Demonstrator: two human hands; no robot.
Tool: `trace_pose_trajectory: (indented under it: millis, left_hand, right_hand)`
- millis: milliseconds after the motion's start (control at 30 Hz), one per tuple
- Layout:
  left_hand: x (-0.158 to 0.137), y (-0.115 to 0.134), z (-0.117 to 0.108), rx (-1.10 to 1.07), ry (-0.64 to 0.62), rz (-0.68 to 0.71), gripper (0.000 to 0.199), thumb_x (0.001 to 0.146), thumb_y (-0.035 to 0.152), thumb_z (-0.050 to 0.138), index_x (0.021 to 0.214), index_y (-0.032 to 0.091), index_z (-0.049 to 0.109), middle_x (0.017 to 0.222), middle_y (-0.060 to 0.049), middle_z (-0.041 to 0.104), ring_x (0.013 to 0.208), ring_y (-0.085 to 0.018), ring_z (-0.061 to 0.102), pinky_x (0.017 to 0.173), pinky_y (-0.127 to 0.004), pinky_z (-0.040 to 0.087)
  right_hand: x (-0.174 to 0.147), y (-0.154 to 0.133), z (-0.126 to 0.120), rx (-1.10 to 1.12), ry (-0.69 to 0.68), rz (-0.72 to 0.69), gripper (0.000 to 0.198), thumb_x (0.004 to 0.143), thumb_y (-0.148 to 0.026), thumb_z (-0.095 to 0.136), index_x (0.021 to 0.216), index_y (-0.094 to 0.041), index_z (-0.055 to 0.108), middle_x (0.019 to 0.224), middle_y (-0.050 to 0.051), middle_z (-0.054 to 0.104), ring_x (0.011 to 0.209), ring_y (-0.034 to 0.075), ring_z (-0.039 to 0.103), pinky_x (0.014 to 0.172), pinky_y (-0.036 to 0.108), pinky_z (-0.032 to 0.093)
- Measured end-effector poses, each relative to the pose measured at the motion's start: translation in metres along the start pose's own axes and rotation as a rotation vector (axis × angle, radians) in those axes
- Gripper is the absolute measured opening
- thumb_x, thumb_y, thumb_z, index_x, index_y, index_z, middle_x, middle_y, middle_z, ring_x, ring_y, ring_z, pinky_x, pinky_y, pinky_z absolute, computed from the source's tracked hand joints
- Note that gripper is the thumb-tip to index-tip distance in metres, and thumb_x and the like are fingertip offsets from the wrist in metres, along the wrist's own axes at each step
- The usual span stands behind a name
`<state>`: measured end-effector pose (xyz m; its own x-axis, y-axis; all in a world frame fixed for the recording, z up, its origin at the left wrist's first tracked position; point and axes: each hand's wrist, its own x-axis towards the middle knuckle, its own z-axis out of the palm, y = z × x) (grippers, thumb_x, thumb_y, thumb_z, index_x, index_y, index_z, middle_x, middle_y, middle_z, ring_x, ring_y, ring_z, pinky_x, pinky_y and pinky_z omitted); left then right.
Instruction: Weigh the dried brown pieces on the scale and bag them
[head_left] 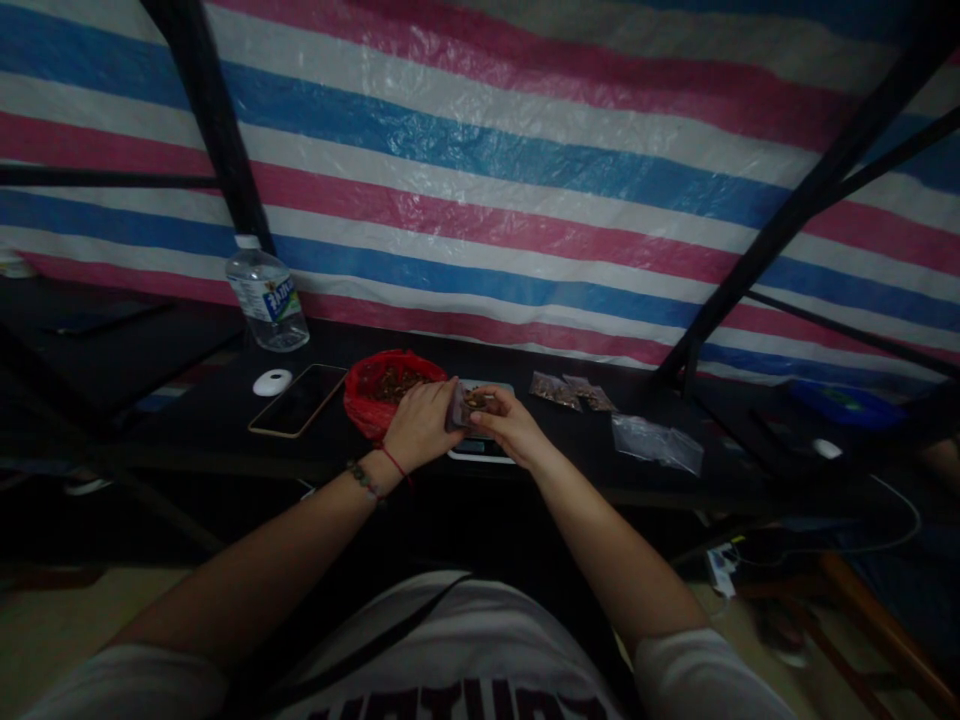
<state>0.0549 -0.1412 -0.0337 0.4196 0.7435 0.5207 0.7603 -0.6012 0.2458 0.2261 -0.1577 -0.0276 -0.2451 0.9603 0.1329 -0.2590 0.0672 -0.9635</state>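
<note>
Over a small white kitchen scale (pixel 480 455), my two hands hold a small clear plastic bag (pixel 463 412) with brown pieces in it. My left hand (pixel 421 425) has its fingers closed on the bag's left side. On the other side my right hand (pixel 514 425) pinches the bag between thumb and fingers. Just left of the scale sits a red plastic bag (pixel 367 400), its mouth open, with brown dried pieces (pixel 397 383) inside. The scale's dark display shows under my hands, but its reading is too dim to make out.
Filled small bags (pixel 559 390) lie to the right on the black table (pixel 420 468), near flat clear bags (pixel 656 443). On the left are a phone (pixel 298 400), a white oval object (pixel 272 382) and a plastic bottle (pixel 268 295). Black metal posts (pixel 750 260) stand before a striped sheet.
</note>
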Motion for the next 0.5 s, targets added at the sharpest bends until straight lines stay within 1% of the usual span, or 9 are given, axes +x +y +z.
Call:
trace_pose_trajectory:
  millis: [167, 267, 400, 500]
  left_hand:
    - [-0.001, -0.004, 0.009, -0.038, 0.015, -0.004, 0.065, 0.073, 0.041, 0.062, 0.130, 0.012, 0.044, 0.120, -0.015, 0.057, 0.112, -0.031, 0.052, 0.099, -0.042, 0.038]
    - [-0.002, -0.005, 0.012, -0.098, 0.014, 0.011, 0.061, 0.072, 0.033, 0.062, 0.127, 0.013, 0.045, 0.119, -0.014, 0.057, 0.112, -0.030, 0.052, 0.098, -0.041, 0.040]
    - [-0.001, -0.006, 0.012, -0.201, 0.009, 0.041, 0.054, 0.069, 0.022, 0.060, 0.121, 0.014, 0.048, 0.115, -0.013, 0.057, 0.108, -0.027, 0.054, 0.096, -0.039, 0.042]
    - [0.000, -0.004, 0.008, -0.268, 0.003, 0.058, 0.054, 0.067, 0.022, 0.062, 0.119, 0.015, 0.048, 0.111, -0.011, 0.058, 0.105, -0.026, 0.056, 0.094, -0.038, 0.043]
  right_hand:
    - [-0.001, -0.003, -0.002, 0.001, -0.066, -0.010, 0.040, 0.061, -0.029, 0.077, 0.096, -0.026, 0.058, 0.097, 0.000, 0.064, 0.089, 0.017, 0.062, 0.078, 0.031, 0.051]
    - [-0.003, -0.008, -0.003, -0.016, -0.116, 0.002, 0.038, 0.063, -0.030, 0.076, 0.097, -0.028, 0.058, 0.098, -0.001, 0.063, 0.091, 0.017, 0.062, 0.078, 0.029, 0.051]
    - [-0.006, -0.013, -0.005, -0.029, -0.115, 0.015, 0.038, 0.065, -0.033, 0.075, 0.097, -0.029, 0.056, 0.099, -0.002, 0.063, 0.093, 0.017, 0.062, 0.080, 0.031, 0.051]
    - [-0.006, -0.013, -0.007, -0.017, -0.136, 0.013, 0.039, 0.066, -0.034, 0.075, 0.099, -0.029, 0.055, 0.101, -0.001, 0.062, 0.094, 0.017, 0.061, 0.080, 0.032, 0.051]
